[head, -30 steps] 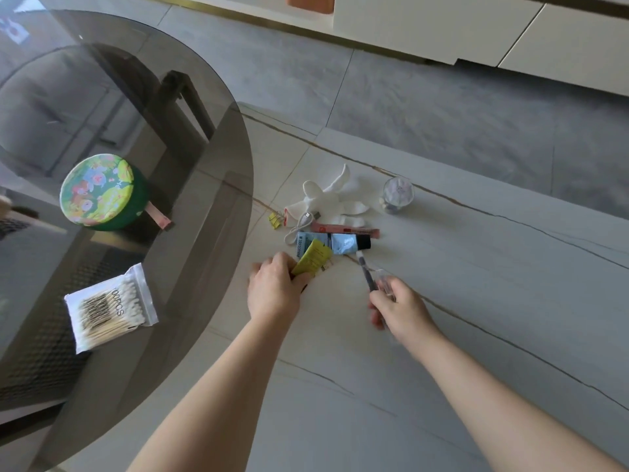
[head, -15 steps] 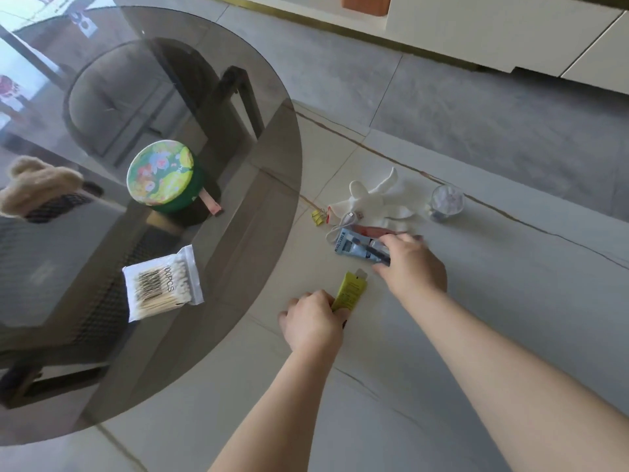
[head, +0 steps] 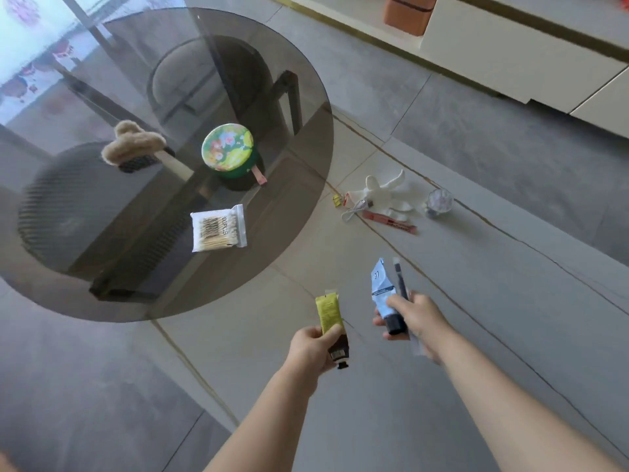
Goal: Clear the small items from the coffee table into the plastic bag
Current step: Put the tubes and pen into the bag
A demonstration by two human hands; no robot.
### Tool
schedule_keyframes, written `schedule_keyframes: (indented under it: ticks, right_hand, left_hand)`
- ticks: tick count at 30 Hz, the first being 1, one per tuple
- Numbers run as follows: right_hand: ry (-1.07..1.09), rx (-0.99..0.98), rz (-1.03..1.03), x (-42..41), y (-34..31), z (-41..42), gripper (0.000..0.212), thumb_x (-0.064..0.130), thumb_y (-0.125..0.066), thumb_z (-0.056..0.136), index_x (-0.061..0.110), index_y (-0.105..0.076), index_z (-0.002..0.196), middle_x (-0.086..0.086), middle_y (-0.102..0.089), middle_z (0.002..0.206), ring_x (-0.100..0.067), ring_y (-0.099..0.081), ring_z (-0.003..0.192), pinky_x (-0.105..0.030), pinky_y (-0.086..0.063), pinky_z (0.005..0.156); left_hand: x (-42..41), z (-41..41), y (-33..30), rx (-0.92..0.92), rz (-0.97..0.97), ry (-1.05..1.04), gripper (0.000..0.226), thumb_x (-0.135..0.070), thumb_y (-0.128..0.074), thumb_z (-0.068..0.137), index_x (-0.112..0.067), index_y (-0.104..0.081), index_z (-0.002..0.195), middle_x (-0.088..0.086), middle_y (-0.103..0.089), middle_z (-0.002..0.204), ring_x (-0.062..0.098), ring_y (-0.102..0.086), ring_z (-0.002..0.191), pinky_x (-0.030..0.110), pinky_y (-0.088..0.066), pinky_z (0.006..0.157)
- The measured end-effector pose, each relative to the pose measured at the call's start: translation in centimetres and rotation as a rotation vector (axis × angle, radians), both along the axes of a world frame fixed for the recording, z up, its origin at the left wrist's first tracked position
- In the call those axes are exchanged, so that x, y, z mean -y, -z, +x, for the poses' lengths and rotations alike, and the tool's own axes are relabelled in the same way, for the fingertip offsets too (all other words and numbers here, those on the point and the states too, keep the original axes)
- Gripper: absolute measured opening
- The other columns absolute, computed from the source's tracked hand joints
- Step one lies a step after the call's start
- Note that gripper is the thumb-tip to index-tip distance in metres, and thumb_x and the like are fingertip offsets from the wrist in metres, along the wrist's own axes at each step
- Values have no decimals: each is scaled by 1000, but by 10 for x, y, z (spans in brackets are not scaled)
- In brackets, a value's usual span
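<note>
Smoked glass forms the round upper tabletop [head: 102, 233], glossy and see-through; beside it runs a pale stone-look tabletop [head: 476, 301] crossed by thin dark veins. On the glass sit a fuzzy beige hair claw [head: 131, 148], a round tin [head: 229, 153] with a flowered lid and green wall, and a clear flat packet of cotton swabs [head: 218, 228]. On the stone surface lies a small cluster: a white knit glove [head: 384, 192], a yellow binder clip [head: 337, 200], a white cable [head: 355, 209], a flat reddish stick packet [head: 389, 221] and a small clear round container [head: 438, 202].

The left hand [head: 315, 347] is raised above the stone, its grip curled round a soft yellow tube [head: 328, 310] with a dark cap, crimped end upward. The right hand [head: 413, 318] is just beside it, its grip wrapped round a pale blue tube [head: 383, 287] with a black cap and a slim dark pen-like stick [head: 400, 279], both pointing up and away. Both forearms reach in from the lower edge, bare. No plastic bag shows in this view.
</note>
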State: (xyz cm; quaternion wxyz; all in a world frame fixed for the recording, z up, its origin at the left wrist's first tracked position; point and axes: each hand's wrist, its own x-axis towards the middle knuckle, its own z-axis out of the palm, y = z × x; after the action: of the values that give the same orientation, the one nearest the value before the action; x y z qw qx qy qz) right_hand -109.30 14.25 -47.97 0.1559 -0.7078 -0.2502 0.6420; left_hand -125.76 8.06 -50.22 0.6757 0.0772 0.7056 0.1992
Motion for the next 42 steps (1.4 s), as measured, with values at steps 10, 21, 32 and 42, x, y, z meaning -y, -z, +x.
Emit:
schedule_keyframes:
  ticks: [10,21,32,42]
  right_hand:
    - [-216,-233,-47,97,-140,-27,20,2,-46,91,2,-54,110,-11,-66,95,-20,-70,79,-27,-53,57]
    - [-699,-372,-38,229,-260,-126,17,-2,-59,87,6,-55,101,-7,-66,79,-17,-64,66,-31,-50,59]
    - [-1174,-389,-15,375,-328,-252,17,10,-63,89,3,-53,101,-13,-66,84,-21,-68,63,-28,-51,45]
    - [-1633,-242,-25,533,-337,-346,14,-3,-53,86,-1,-58,99,-19,-62,83,-22,-64,61,-31,-53,44]
  left_hand:
    - [106,-21,-160,135,116,-337,7,-9,-55,94,-4,-60,92,11,-68,70,20,-61,57,27,-50,53]
    - [278,-81,-296,135,284,-978,12,-4,-47,96,1,-55,89,14,-63,73,13,-59,45,20,-50,42]
    - [480,-131,-342,-83,265,-1469,30,-22,-45,99,-6,-56,76,7,-51,66,4,-39,29,8,-22,30]
    - [641,-171,-344,39,376,-1998,26,-10,-41,97,5,-56,83,15,-60,53,18,-56,33,23,-47,32]
